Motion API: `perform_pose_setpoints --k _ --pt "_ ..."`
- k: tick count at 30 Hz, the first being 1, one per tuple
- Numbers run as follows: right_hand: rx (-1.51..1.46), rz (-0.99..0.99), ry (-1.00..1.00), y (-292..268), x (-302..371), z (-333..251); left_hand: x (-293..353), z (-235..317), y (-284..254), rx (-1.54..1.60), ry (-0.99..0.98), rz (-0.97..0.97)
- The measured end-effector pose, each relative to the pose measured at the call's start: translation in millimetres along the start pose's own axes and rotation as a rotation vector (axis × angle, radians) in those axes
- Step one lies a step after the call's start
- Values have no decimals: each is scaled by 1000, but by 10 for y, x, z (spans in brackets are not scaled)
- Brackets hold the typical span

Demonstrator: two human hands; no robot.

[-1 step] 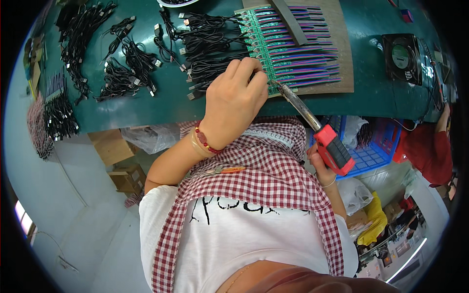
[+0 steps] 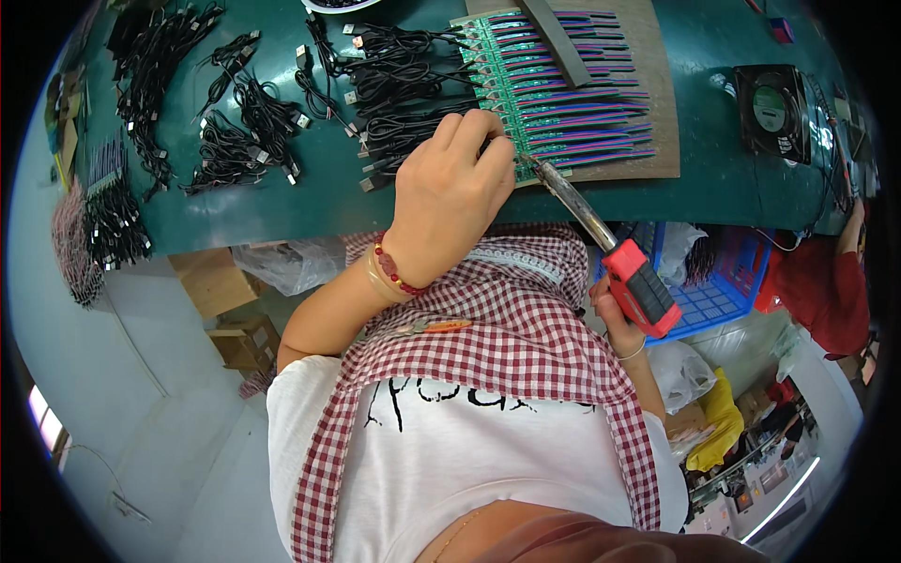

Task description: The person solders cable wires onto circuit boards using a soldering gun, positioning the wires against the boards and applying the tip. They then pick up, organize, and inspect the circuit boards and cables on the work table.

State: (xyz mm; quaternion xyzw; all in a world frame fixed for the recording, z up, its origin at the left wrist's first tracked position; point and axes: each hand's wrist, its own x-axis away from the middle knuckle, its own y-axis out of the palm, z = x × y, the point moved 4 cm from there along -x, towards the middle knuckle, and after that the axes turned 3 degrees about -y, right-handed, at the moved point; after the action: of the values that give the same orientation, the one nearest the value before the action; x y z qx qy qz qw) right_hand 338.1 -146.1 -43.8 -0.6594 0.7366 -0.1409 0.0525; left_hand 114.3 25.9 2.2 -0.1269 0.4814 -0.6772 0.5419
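Observation:
My right hand (image 2: 614,321) is wrapped round the red and black handle of a soldering iron (image 2: 593,223). The iron's tip reaches the near end of a row of green circuit boards (image 2: 488,70), close to my left fingertips. My left hand (image 2: 449,188) is closed in a pinch at the boards' near left edge; its own fingers hide what it holds. Black USB cables (image 2: 404,84) run to the boards from the left. Thin multicoloured wires (image 2: 591,113) extend from their right side. Under them lies a brown board (image 2: 664,122), and a grey bar (image 2: 560,47) rests across the wires.
More black USB cables (image 2: 253,122) lie in bunches on the green table (image 2: 319,202). A black fan (image 2: 771,113) stands at the right. Below the table's edge are a blue crate (image 2: 709,300) and cardboard boxes (image 2: 242,343). Another person's red sleeve (image 2: 826,291) shows at the far right.

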Motion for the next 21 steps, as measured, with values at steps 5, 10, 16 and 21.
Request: perform_pose_setpoints --k 5,10,16,21 --pt "-20 19 2 -37 19 -11 -17 0 -6 -3 -5 -32" --pt "-1 8 -17 -70 65 61 -26 10 -11 -17 -14 -49" --pt "39 -8 -4 -16 49 40 -35 21 -17 -16 -15 -61" --pt "80 -29 40 -31 60 62 -37 17 -24 -12 -20 -73"
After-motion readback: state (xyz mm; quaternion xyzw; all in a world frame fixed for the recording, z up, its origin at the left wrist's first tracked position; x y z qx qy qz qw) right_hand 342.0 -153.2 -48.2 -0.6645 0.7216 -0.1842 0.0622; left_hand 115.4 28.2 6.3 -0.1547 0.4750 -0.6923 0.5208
